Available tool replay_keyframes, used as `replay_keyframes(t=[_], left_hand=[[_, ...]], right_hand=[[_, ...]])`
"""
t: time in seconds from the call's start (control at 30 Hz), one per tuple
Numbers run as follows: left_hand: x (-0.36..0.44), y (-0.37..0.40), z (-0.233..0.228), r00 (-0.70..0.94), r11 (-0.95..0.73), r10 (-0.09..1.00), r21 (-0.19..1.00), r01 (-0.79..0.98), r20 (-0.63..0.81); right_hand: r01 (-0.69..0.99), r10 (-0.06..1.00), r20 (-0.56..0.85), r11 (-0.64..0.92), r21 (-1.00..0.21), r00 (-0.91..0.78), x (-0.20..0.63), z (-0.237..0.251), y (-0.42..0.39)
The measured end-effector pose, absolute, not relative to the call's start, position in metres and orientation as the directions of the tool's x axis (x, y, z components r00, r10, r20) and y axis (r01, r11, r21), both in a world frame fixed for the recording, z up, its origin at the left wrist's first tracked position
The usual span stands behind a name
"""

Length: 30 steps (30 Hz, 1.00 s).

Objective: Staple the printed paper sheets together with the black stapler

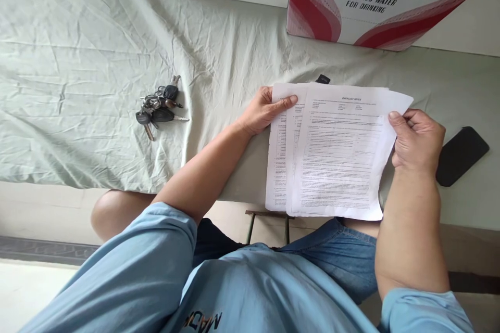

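Gripping printed sheets (pixel 336 156) (fanned): left hand (pixel 261 112), right hand (pixel 416 140)

Light blue shirt (pixel 250 291), sleeves (pixel 156 250) pushed above elbows, dark lettering low on chest, partly cut off. Blue denim shorts (pixel 336 260), darker fabric at the inner leg. Bare forearms, one bare knee (pixel 113 210).

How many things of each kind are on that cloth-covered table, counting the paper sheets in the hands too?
Printed paper sheets, fanned and held by the left hand and right hand: 3 visible edges
Bunch of keys: 1
Black phone: 1
Wahaha water carton: 1
Small black object behind the sheets, mostly hidden: 1
Total: 7
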State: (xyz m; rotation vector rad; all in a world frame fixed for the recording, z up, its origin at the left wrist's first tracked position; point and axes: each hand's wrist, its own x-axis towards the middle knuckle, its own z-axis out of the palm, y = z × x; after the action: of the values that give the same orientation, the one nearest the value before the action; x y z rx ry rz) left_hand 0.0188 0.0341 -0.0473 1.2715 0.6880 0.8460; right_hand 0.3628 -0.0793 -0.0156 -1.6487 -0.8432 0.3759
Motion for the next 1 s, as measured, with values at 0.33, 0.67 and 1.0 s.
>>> replay_keyframes(t=[0.33, 0.67, 1.0], left_hand=[[0.021, 0.035, -0.05, 0.491, 0.121, 0.871, 0.975, -0.187, -0.014], [0.021, 0.036, -0.05, 0.487, 0.123, 0.873, 0.979, -0.161, -0.03], [0.02, 0.037, -0.059, 0.472, 0.137, 0.881, 0.977, -0.166, -0.043]], right_hand=[[0.349, 0.619, 0.232, -0.074, -0.934, 0.75, 0.391, -0.023, -0.079], [0.238, 0.824, 0.101, -0.041, -0.97, 0.558, 0.347, -0.021, -0.071], [0.227, 0.759, 0.184, 0.048, -0.973, 0.625, 0.342, -0.032, -0.067]])
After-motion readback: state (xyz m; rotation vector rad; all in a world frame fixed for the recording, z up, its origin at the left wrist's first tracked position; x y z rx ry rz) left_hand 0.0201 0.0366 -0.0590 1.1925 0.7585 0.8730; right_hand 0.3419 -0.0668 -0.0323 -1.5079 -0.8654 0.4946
